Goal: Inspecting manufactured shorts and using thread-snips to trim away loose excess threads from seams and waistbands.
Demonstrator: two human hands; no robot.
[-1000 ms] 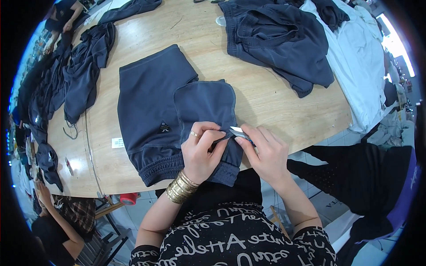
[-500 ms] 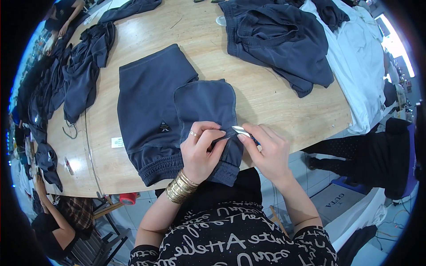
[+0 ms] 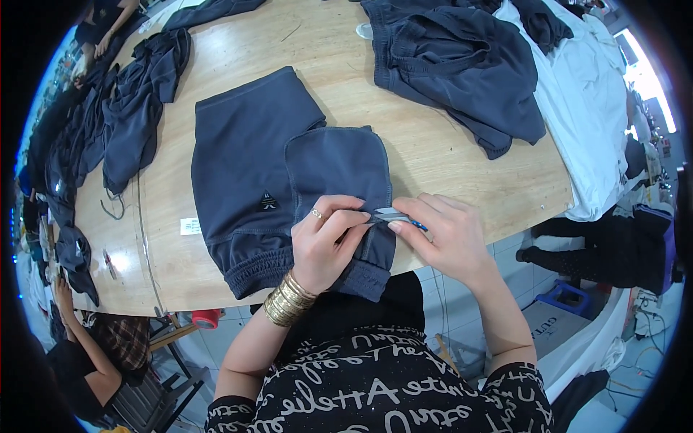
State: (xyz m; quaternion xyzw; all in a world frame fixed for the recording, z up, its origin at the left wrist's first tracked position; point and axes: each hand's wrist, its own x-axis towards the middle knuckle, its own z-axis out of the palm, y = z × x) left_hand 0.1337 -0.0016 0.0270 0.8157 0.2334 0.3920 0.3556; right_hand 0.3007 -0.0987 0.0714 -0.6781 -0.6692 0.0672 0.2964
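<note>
Across the middle of the frame, the left hand (image 3: 323, 237) pinches a dark garment (image 3: 245, 166) beside snips (image 3: 390, 214) gripped by the right hand (image 3: 451, 234). Dark clothes (image 3: 133, 123) crowd the left; more dark cloth (image 3: 455, 65) and white fabric (image 3: 577, 115) fill upper right. Below: a pale wooden table (image 3: 447, 166), tiled floor (image 3: 525, 289) showing lower right.

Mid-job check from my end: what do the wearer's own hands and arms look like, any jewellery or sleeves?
The left hand is ungloved, with a gold-coloured ring on one finger and a stack of gold-coloured bangles at the wrist. The right hand is ungloved too, with no bracelet showing. Short black sleeves with pale script-like lettering leave both forearms bare.
</note>
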